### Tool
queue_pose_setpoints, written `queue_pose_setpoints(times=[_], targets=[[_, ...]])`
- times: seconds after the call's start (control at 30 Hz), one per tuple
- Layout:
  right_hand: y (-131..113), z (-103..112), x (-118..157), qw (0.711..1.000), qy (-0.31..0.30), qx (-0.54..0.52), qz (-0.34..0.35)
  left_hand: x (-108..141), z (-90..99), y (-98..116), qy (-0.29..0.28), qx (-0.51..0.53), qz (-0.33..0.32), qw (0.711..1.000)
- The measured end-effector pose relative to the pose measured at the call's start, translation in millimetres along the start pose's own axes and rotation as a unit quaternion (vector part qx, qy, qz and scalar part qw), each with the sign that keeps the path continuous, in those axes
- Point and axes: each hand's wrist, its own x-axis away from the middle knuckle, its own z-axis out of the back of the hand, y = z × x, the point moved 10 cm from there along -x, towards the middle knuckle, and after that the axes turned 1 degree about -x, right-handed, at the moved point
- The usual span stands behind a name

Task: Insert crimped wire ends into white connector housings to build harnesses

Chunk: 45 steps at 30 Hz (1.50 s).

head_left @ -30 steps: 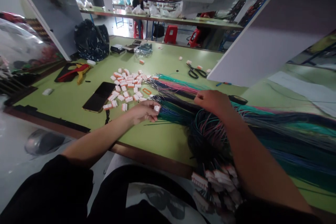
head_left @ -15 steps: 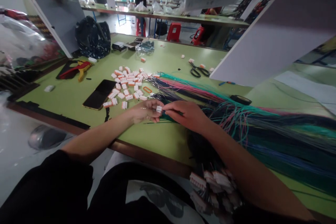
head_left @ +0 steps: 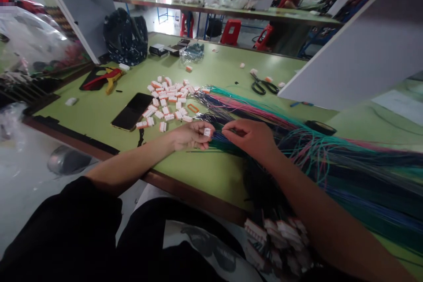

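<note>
The single head-worn view looks forward and down, from close above the shirt (head_left: 201, 246) across the bench (head_left: 211, 167), the left hand (head_left: 189, 135) and right hand (head_left: 251, 135) mid-frame, to a far bench (head_left: 155, 1) at top.

My left hand (head_left: 189, 135) pinches a small white connector (head_left: 208, 132); my right hand (head_left: 254, 136) curls just beside it, fingertips together over the coloured wires (head_left: 251, 109), though I cannot tell whether they grip one; a heap of white-and-orange connectors (head_left: 172, 97) lies beyond my left hand, near my dark phone (head_left: 132, 112); black-handled scissors (head_left: 259, 90) rest farther back on the green table (head_left: 211, 174).
</note>
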Motion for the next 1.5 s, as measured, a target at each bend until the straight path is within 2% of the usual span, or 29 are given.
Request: queue_pose_setpoints(times=[0.1,0.23,0.4,0.57,0.63,0.77,0.87,0.97,1.17,1.5], targets=[[3.9,6.4,2.2,1.0,0.005,0.008,-0.026,-1.1,2.4,-1.6,0.004,0.003,0.004,1.0],[-3.0,17.7,4.8,0.997,0.036,0.074,-0.015,-1.6,2.7,-1.3,-0.003,-0.001,-0.004,1.0],[-13.5,10.0,6.1,0.989,0.022,0.143,0.0,-2.0,2.1,-1.6,-0.012,0.007,-0.012,1.0],[-11.3,6.7,7.2,0.985,0.027,0.171,-0.011,-2.7,0.2,-2.4,-0.017,0.012,-0.011,1.0],[-16.1,5.6,8.3,0.98,0.028,0.195,0.013,-2.9,0.0,-3.0,-0.013,0.013,-0.008,1.0],[-35.4,-2.3,12.2,0.964,0.021,0.245,0.104,-2.9,-3.0,-2.8,-0.022,0.021,-0.01,0.999],[-38.5,-4.1,13.2,0.965,0.027,0.232,0.118,-2.2,-6.3,-3.3,-0.037,0.025,-0.006,0.999],[-34.9,-2.9,12.4,0.973,0.035,0.203,0.102,-1.1,-7.4,-3.2,-0.042,0.027,-0.004,0.999],[-28.1,-6.1,10.3,0.983,0.012,0.171,0.069,0.0,-7.9,-2.9,-0.044,0.009,-0.004,0.999],[-16.7,-14.2,5.7,0.997,-0.046,0.065,-0.009,0.7,-4.7,6.1,0.012,-0.068,-0.053,0.996]])
